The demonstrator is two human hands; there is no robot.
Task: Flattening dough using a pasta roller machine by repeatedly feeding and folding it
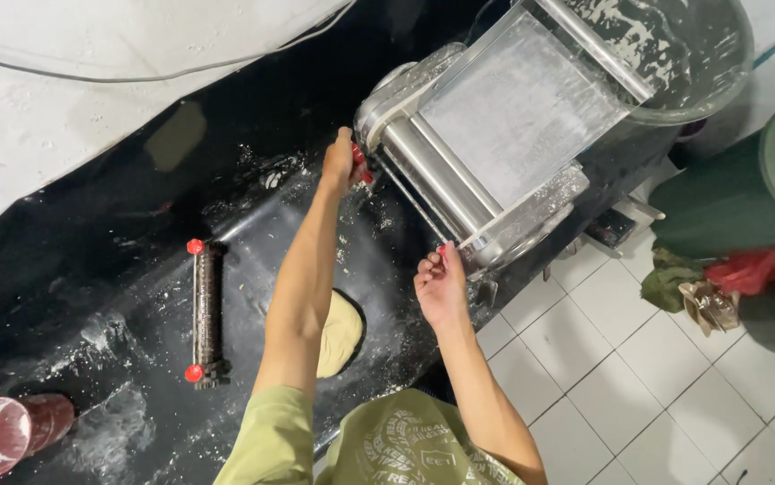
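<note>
A steel dough roller machine [486,153] with two shiny rollers stands at the end of a black, flour-dusted trough [136,242]. My left hand [341,163] grips a red knob at the far end of the rollers. At the near end, my right hand [441,286] pinches another small red knob. A pale flat piece of dough [344,332] lies on the black surface under my left arm.
A dark cutter roller with red end caps [205,313] lies on the trough to the left. A red cup dusted with flour [5,433] sits at bottom left. White floor tiles [639,377], a green bin [756,189] and red cloth lie to the right.
</note>
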